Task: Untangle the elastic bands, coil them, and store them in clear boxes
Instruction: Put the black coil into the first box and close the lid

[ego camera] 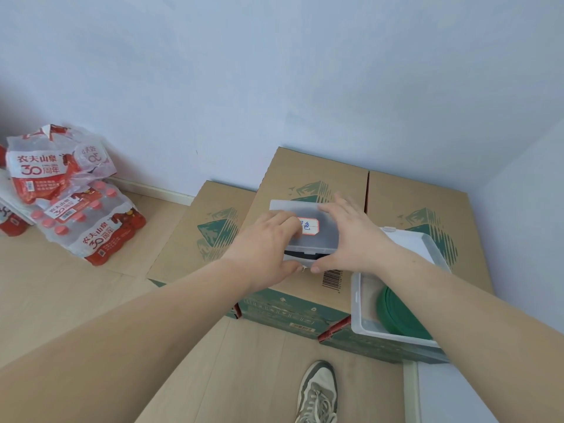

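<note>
A small clear box (308,245) with a red-bordered label (308,226) on its lid stands on the middle cardboard carton (293,178). Something dark shows through its front wall. My left hand (268,248) lies over the lid's left part, thumb at the front edge. My right hand (351,236) covers the lid's right part, thumb also at the front edge. Both hands press the lid between fingers and thumb. At the right, an open clear box (357,300) holds a coiled green band (399,312).
Three cardboard cartons stand side by side against the wall; the left one (195,233) and right one (427,203) flank the middle. Shrink-wrapped packs of red-capped water bottles (91,227) pile up at the left on the wooden floor. A shoe (319,392) shows below.
</note>
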